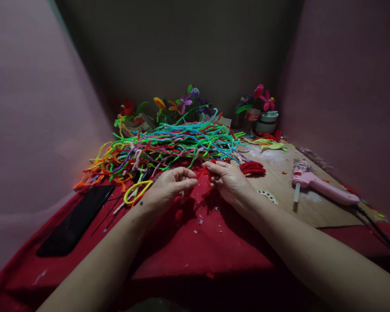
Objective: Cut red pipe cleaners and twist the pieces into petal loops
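Pipe cleaner (202, 174), red, in fingers of right hand (226, 180) over counter (211, 255); left hand (169, 186) fingers narrow, can't tell if gripping. I see pink flowers (268, 102) above red-labelled container (252, 114), lidded jar (267, 124) alongside.

Forearms (105, 247) angle inward, left hand (172, 186) and right hand (228, 178) close together, fingers (183, 172) curled, the right seemingly pinching.

In dim light, a pinkish left wall (29, 108) and a darker right wall (351, 86) flank a grey far wall (182, 43); a red-covered table (227, 253) stands between.
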